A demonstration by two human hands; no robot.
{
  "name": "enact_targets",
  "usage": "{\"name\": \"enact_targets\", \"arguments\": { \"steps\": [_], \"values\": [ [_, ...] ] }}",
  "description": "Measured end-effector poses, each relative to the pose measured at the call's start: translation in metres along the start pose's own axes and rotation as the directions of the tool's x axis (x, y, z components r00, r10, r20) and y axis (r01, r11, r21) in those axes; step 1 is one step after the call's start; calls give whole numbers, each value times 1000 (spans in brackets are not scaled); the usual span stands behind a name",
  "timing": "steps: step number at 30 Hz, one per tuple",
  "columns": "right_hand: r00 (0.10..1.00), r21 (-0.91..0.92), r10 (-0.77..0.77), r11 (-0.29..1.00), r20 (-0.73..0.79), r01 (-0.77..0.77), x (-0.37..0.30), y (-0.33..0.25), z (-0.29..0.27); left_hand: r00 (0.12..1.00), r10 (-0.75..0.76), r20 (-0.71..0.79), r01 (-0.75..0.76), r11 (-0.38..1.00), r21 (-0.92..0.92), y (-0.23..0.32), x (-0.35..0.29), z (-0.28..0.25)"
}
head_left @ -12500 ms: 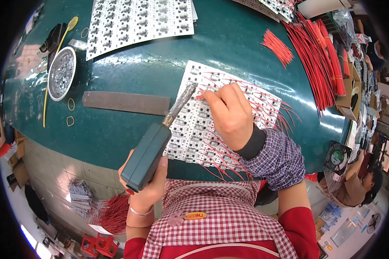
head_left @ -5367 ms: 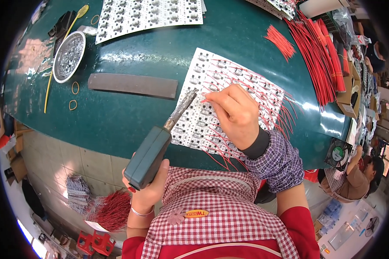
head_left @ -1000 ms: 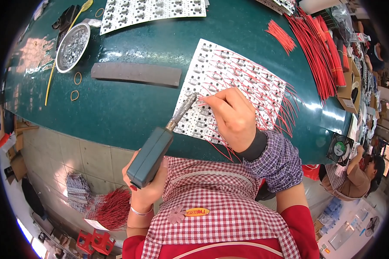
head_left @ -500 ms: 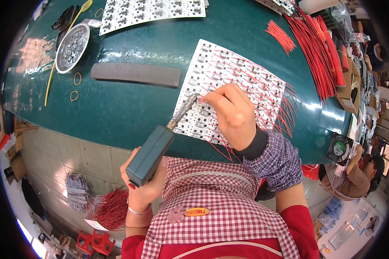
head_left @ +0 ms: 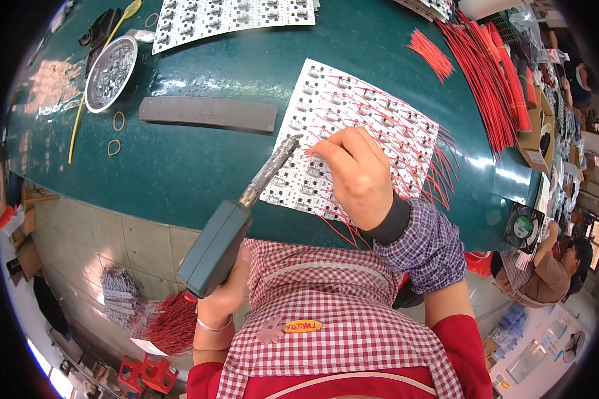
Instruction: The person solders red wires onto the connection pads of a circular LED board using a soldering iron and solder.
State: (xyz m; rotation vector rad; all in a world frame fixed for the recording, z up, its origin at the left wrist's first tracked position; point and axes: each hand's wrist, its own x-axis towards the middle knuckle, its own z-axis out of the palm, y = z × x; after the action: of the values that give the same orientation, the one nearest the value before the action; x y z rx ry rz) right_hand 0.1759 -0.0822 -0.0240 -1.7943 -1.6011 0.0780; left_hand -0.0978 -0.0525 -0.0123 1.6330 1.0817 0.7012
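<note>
My left hand is closed around the dark green body of a soldering gun. Its metal barrel slants up and right, and the tip is over the left part of a white circuit board panel; whether it touches cannot be told. Just right of the tip, my right hand is in a pinch over the panel. A short red wire end shows at those fingertips; the rest of the wire is hidden. Many thin red wires stand on the panel's right part, and some hang past its edges.
A grey bar lies left of the panel, beyond it a white-rimmed bowl of shiny bits. More panels lie at the far edge. Red wire bundles and a small black fan are at right. A co-worker sits beyond.
My left hand has drawn the soldering gun down and left, so its tip is now farther from my right fingertips. My right hand stays nearly in place, still pinching.
</note>
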Motion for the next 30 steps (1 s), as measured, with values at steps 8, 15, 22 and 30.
{"name": "enact_targets", "arguments": {
  "steps": [8, 15, 22, 30],
  "values": [
    [1000, -22, -14, 1000, -4, 14, -3, 1, -2, 996, 83, 24, -83, 997, 6, 10, -1, -1],
    [990, -41, -103, 994, -94, 99, -13, -10, -5, 1000, -7, 2, 7, 997, -81, 7, -6, 0],
    [997, -48, -56, 997, -46, 54, -16, -10, 2, 996, 8, -84, -6, 1000, 19, 9, 0, 9],
    [997, -66, -57, 996, -48, 53, -17, -11, 4, 999, 36, -8, -35, 998, 53, 10, 9, 10]
  ]
}}
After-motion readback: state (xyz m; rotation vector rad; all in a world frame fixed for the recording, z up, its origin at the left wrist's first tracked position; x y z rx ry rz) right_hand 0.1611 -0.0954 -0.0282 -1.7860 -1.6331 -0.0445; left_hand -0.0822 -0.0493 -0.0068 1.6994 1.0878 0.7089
